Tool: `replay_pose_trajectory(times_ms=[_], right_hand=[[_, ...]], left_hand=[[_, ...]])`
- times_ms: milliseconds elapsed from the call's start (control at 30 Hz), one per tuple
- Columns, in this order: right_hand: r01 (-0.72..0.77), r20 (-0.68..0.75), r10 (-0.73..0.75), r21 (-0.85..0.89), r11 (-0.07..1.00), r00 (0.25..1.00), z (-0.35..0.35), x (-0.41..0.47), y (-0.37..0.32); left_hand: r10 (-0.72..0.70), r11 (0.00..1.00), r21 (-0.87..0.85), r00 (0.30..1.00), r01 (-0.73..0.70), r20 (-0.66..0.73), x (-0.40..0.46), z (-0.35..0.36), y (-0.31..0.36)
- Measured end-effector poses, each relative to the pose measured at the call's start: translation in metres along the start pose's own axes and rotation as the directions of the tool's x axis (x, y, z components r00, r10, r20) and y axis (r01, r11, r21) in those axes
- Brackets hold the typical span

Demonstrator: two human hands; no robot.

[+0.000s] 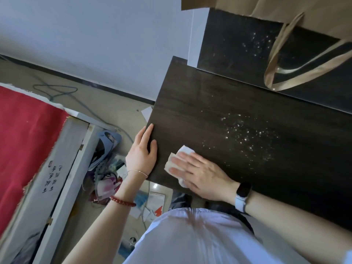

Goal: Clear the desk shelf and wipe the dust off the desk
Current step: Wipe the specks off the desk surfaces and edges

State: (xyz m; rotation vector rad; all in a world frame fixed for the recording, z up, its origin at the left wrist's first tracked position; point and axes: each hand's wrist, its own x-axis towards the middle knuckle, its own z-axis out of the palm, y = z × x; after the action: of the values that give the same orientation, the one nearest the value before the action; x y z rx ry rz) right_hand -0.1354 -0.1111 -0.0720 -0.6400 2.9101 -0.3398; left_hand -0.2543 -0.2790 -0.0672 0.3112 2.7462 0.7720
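The dark wood desk [200, 103] fills the right half of the head view. My right hand [198, 174] lies flat with straight fingers on a crumpled white tissue [183, 150], pressing it onto the desk near the front left corner. My left hand [142, 152] rests on the desk's left edge, thumb on top and fingers along the side. White dust specks [247, 138] are scattered over the middle of the desk. Behind it stands the raised dark shelf [234, 50], also speckled with dust.
A brown paper bag [285, 8] with looped handles [297, 60] lies on the shelf at the top right. Left of the desk, a pile of papers and clutter [108, 168] covers the floor, beside a red-covered bed [24, 134] and cables.
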Motion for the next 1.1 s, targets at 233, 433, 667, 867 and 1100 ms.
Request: replay_pose_trajectory(times_ms=[233,433,667,867,1100], right_hand=[[-0.747,-0.159,0.757,0.131,0.652,0.634,-0.027,0.024,0.099],[-0.4,-0.103,0.408,0.09,0.912,0.907,0.0,0.022,0.011],[-0.862,-0.093,0.88,0.176,0.475,0.466,-0.003,-0.087,0.073],[-0.931,-0.104,0.992,0.349,0.104,0.072,-0.012,-0.041,0.07],[-0.648,-0.092,0.704,0.32,0.691,0.704,-0.022,0.052,0.049]], left_hand=[[0.027,0.987,0.157,0.999,-0.021,-0.035,-0.002,0.006,0.003],[0.052,0.98,0.198,0.995,-0.033,-0.088,0.0,0.012,0.003],[0.248,0.931,0.265,0.968,-0.251,0.044,0.016,0.029,0.045],[0.227,0.901,0.369,0.973,-0.23,0.052,0.019,0.046,0.053],[0.172,0.911,0.366,0.982,-0.188,0.076,0.019,0.046,0.054]])
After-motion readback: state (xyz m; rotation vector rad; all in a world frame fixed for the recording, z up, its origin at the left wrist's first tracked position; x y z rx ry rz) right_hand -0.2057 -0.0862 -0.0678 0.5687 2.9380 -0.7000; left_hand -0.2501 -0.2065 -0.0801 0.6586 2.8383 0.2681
